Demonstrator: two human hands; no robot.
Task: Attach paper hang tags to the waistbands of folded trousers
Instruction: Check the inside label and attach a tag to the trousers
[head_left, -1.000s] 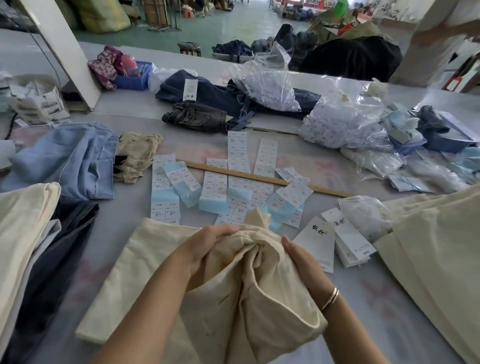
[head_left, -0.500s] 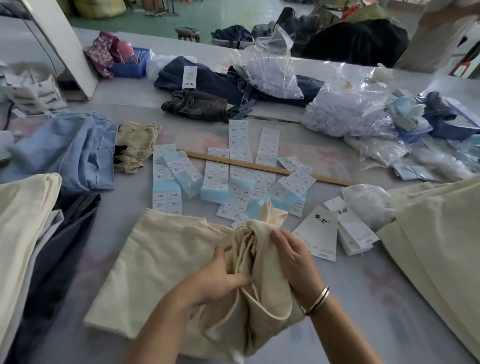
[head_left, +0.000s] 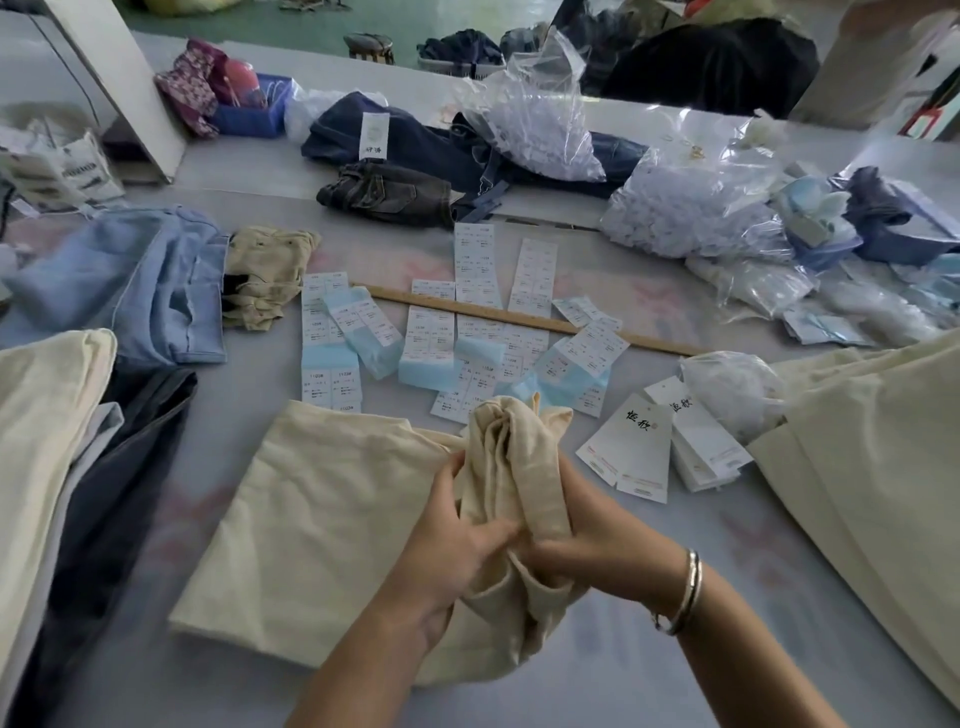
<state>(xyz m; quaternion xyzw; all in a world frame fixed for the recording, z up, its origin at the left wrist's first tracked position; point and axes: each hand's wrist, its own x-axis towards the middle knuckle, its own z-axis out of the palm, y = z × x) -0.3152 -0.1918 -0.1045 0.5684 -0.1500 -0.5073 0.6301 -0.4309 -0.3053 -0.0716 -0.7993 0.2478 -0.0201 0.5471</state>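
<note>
Fingers (head_left: 470, 540) around bunched cream trousers (head_left: 514, 462)

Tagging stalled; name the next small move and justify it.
Probably free the right hand and reach for the white hang tags beside it: both hands grip the bunched cream trousers, and neither holds a tag.

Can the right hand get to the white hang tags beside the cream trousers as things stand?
Probably yes, once it lets go. The right hand is gripping the bunched cream trousers together with the left hand. The white hang tags lie uncovered on the table just to its right, with nothing between.
</note>
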